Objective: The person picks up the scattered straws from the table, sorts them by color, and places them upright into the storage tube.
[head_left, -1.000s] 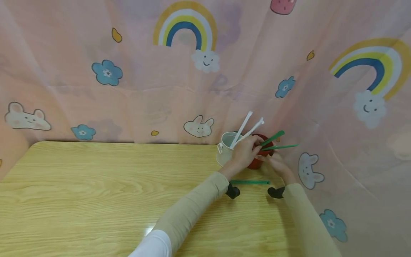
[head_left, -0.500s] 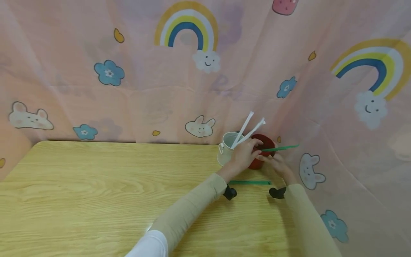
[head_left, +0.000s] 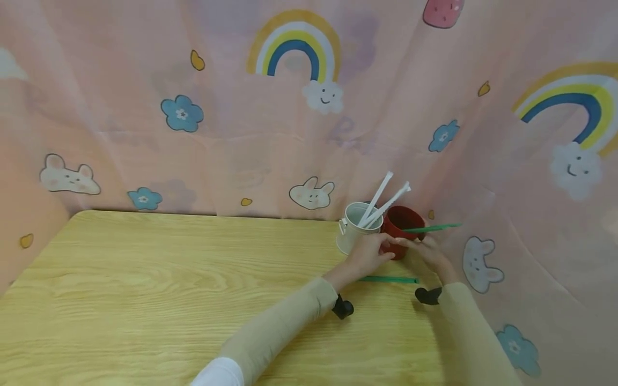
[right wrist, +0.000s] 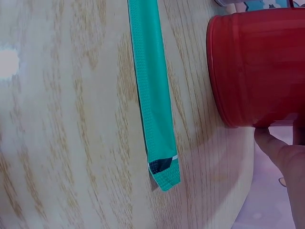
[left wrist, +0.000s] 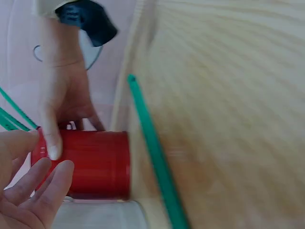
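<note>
Both hands are working around the red cup (head_left: 404, 228), which is standing at the far right corner of the table (head_left: 145, 300), right beside the white cup (head_left: 355, 230) with its two white wrapped sticks (head_left: 383, 197). One green stick (head_left: 432, 228) is poking out of the red cup toward the curtain (head_left: 241, 123), and another green stick (head_left: 388, 279) is lying flat on the table just in front of the cups.

The left hand (head_left: 369, 253) is sitting against the near side of the red cup — in the left wrist view its fingers (left wrist: 28, 200) are looking mostly straight and fanned, not wrapped around anything. The right hand (head_left: 429, 252) is touching the cup from the other side, one fingertip (left wrist: 52, 150) pressing on the red wall. It isn't clearly gripping the cup, more like steadying it.

Best guess: the person is sorting sticks into cups by colour, and the green one on the table is waiting its turn. Picking it up is calling for a pinch on a thin, flat wrapper lying flush on wood, so a fingernail-style lift at one end is probably needed.

Hard to make out — the cup's inside is hidden, so how many green sticks it's holding is unclear. The left wrist view is blurry, and the right wrist view is showing only a fingertip at its edge.
</note>
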The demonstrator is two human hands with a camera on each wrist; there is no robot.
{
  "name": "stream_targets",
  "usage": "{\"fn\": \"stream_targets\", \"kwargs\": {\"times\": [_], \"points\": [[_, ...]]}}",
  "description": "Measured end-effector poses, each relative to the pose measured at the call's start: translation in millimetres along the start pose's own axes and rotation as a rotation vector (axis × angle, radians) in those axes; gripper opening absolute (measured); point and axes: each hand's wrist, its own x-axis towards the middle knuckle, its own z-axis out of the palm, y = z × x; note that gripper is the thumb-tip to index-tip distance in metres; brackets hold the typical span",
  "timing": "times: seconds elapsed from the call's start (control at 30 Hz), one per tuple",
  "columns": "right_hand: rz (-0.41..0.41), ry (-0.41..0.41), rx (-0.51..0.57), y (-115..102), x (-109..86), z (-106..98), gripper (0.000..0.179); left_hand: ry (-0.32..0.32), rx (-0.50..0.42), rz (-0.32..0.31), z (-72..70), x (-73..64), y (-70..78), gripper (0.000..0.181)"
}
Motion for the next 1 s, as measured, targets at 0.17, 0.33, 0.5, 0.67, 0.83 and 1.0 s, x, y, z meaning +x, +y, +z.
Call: {"fn": "stream_targets", "kwargs": {"times": [0.17,0.33,0.5,0.67,0.83,1.0], "points": [[0.046,-0.001,-0.035,-1,-5.1,-2,0.069,-0.086,-0.019,-0.02,7.0,-20.2,-10.5,0.026],[0.035,0.009,-0.048,-2,-5.3,-4,0.071,-0.151,0.074,-0.056,9.1,-37.7,-17.1,0.03],[0.046,0.017,-0.088,-4,-5.8,-4,0.071,-0.195,0.158,-0.075,10.2,-50.2,-23.3,0.033],[0.057,0.025,-0.083,-4,-4.9,-3,0.074,-0.195,0.201,-0.066,9.6,-56.3,-28.4,0.034],[0.084,0.015,-0.056,-6,-5.6,-1,0.081,-0.215,0.259,-0.055,6.4,-58.0,-30.7,0.036],[0.1,0.011,-0.076,-6,-5.5,0,0.081,-0.253,0.265,-0.051,1.6,-59.9,-31.8,0.032]]}}
